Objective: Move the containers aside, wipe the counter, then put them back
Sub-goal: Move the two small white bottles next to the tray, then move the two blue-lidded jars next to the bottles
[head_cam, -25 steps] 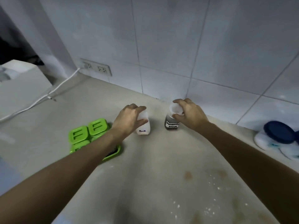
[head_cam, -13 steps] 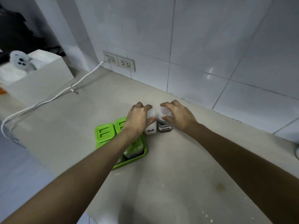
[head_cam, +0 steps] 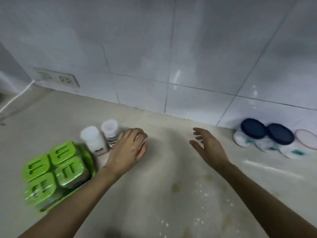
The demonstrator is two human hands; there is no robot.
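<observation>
Two small white-capped bottles stand side by side on the beige counter [head_cam: 163, 194]: a salt bottle [head_cam: 95, 143] and, just right of it, a dark-filled bottle [head_cam: 109, 131]. A green tray [head_cam: 51, 170] of green-lidded containers sits to their left. My left hand [head_cam: 130, 150] hovers open just right of the bottles, holding nothing. My right hand [head_cam: 207, 145] is open over the bare counter, fingers apart. At the far right against the wall stand two white jars with dark blue lids [head_cam: 253, 128] [head_cam: 280, 136] and a pink-rimmed lid [head_cam: 307, 139]. The frame is motion-blurred.
White tiled wall [head_cam: 188, 57] runs behind the counter. A double socket [head_cam: 58, 78] sits low on the wall at left with a white cable [head_cam: 15, 98] trailing left. Brown stains and white crumbs [head_cam: 200, 191] spot the counter between my arms.
Both hands have let go of the two bottles, which now stand next to the green tray. The hands have drawn away to the right, and the view has swung right.
</observation>
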